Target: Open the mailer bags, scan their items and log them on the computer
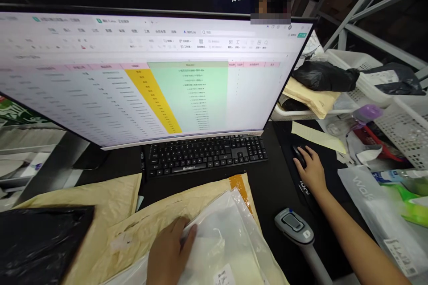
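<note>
- Monitor (197, 93): spreadsheet up, fills the back of the desk (264, 200). Rigid; nothing handled there.
- Kraft bubble mailer (143, 225): on the desk, in front of the keyboard, under the translucent bag. Wrinkled paper, so probably soft, bendy, decent grip. Brown tape strip (238, 185) at its far right corner looks slicker; I'd hold the bare paper edge.
- Translucent plastic bag (224, 227): lies on that mailer, near edge out of frame. Left hand (170, 249) pinches its left edge, thumb on top; fingertips partly hidden. Film looks thin, glossy, floppy: likely light and slippery, apt to slide off the paper. Contents unclear, so weight and fragility are a guess. Best hold: a fold of film plus whatever is inside, or a palm underneath. Keep fingers off the white label (223, 276) at the near side.
- Black poly mailer (40, 240): left, on another kraft mailer (100, 193). Shiny, likely slippery; grab a corner.
- Barcode scanner (294, 226): right of the bag, apart from both hands. Hard shell; handle is the grip.
- Computer mouse (298, 155): on the dark mat, right hand (310, 171) draped over it, fingers loosely curved. Hard, light, easy.
</note>
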Tool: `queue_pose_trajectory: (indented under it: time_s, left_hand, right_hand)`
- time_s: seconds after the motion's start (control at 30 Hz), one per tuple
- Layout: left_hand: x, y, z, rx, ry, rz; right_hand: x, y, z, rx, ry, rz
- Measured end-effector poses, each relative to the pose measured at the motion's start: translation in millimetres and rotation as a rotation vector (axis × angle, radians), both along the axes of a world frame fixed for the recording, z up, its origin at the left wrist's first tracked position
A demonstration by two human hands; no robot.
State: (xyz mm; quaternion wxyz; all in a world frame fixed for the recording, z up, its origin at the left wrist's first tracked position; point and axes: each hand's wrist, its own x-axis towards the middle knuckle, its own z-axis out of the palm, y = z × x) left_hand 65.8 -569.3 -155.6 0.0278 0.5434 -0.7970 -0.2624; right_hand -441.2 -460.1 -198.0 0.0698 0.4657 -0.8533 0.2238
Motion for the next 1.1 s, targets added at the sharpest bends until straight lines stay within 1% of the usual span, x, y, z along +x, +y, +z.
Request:
queue_pose_trajectory:
  time_s: [0.17,0.4,0.67,1.1]
  left_hand:
    - [0,3,-3.2,-0.009,-0.008,-0.02]
    - [-3,7,1.0,-0.017,0.015,-0.026]
    - [-3,7,3.0,0.007,0.01,-0.037]
    - [-2,7,1.5,0.015,0.021,-0.036]
  right_hand:
    - [-1,2,-2.6,-0.004,0.009,0.002]
    - [-8,6,-11.4,0.008,0.06,-0.026]
    - [-3,6,-5.5,0.013,0.078,-0.029]
    - [-1,6,-4.8,0.047,0.042,-0.041]
